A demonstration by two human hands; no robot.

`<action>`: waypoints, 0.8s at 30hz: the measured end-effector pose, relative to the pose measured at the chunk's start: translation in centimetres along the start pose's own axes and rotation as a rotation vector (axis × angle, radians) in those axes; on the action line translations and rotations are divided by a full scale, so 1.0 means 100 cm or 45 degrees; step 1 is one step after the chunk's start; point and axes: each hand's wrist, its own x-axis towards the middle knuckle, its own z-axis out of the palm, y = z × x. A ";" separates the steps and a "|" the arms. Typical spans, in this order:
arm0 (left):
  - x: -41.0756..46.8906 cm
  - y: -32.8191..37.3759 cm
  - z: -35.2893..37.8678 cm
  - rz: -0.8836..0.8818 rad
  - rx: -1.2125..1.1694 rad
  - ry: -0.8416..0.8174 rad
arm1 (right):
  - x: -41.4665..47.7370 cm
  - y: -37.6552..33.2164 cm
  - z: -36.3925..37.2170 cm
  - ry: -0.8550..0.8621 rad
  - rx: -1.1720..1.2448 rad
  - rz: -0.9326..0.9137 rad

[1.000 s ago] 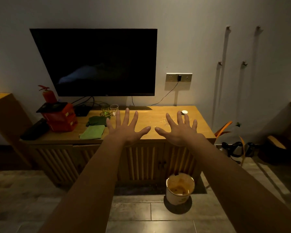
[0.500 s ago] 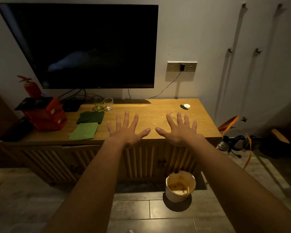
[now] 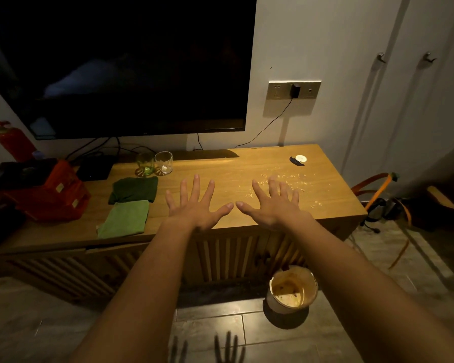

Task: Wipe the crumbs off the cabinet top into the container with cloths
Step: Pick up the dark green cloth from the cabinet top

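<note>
The crumbs (image 3: 286, 183) lie scattered on the right part of the cabinet top (image 3: 226, 169), in a band running left to right, between the right hand (image 3: 274, 205) and the far right corner. That hand's fingertips overlap the near edge of the band in the picture; whether they touch the wood I cannot tell. The container (image 3: 293, 289) stands on the floor in front of the cabinet, below the crumbs and slightly toward the viewer, so a sweep toward the front edge would drop them near it.

The 2 cloths sit left of the crumbs, well apart from them: a light green cloth (image 3: 125, 218) near the front edge and a dark green cloth (image 3: 134, 189) just behind it, touching or overlapping. The left hand (image 3: 197, 205) is the nearer one, with the cloths just to its left.

Both hands are spread flat, fingers splayed, holding nothing. No wiping has begun; the likely next move is the left hand reaching left for a cloth.
</note>
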 end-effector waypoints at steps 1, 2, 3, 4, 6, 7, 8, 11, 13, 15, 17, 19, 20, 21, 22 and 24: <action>0.007 -0.004 0.001 0.002 -0.007 -0.012 | 0.007 -0.003 0.004 -0.011 0.000 -0.001; 0.013 -0.008 0.003 0.004 -0.012 -0.021 | 0.015 -0.006 0.007 -0.018 -0.002 0.001; 0.019 -0.011 0.004 0.007 -0.014 -0.031 | 0.023 -0.007 0.010 -0.027 -0.005 0.004; 0.025 -0.014 0.005 0.007 -0.017 -0.042 | 0.031 -0.007 0.012 -0.037 -0.005 0.011; 0.039 -0.018 0.007 0.003 -0.020 -0.058 | 0.048 -0.005 0.016 -0.051 0.002 0.028; 0.046 -0.019 0.007 -0.001 -0.019 -0.068 | 0.057 -0.004 0.017 -0.059 0.005 0.036; 0.054 -0.020 0.008 -0.002 -0.021 -0.076 | 0.066 -0.002 0.019 -0.065 0.009 0.041; 0.079 -0.018 0.011 -0.003 -0.047 -0.093 | 0.093 0.004 0.023 -0.074 0.031 0.037; 0.095 -0.015 0.014 -0.013 -0.043 -0.110 | 0.112 0.010 0.023 -0.092 0.042 0.025; 0.111 -0.013 0.016 -0.031 -0.040 -0.137 | 0.131 0.017 0.022 -0.113 0.043 0.008; 0.128 -0.009 0.016 -0.060 -0.063 -0.152 | 0.151 0.023 0.020 -0.113 0.026 -0.010; 0.147 -0.003 0.011 -0.098 -0.105 -0.154 | 0.173 0.029 0.017 -0.123 0.000 -0.034; 0.155 0.000 0.009 -0.115 -0.125 -0.150 | 0.184 0.032 0.015 -0.124 -0.011 -0.050; 0.164 0.004 0.006 -0.131 -0.139 -0.145 | 0.195 0.035 0.014 -0.125 -0.017 -0.067; 0.173 0.007 0.004 -0.148 -0.149 -0.145 | 0.206 0.037 0.013 -0.134 -0.018 -0.083; 0.188 0.010 0.002 -0.189 -0.169 -0.162 | 0.226 0.039 0.011 -0.165 -0.022 -0.124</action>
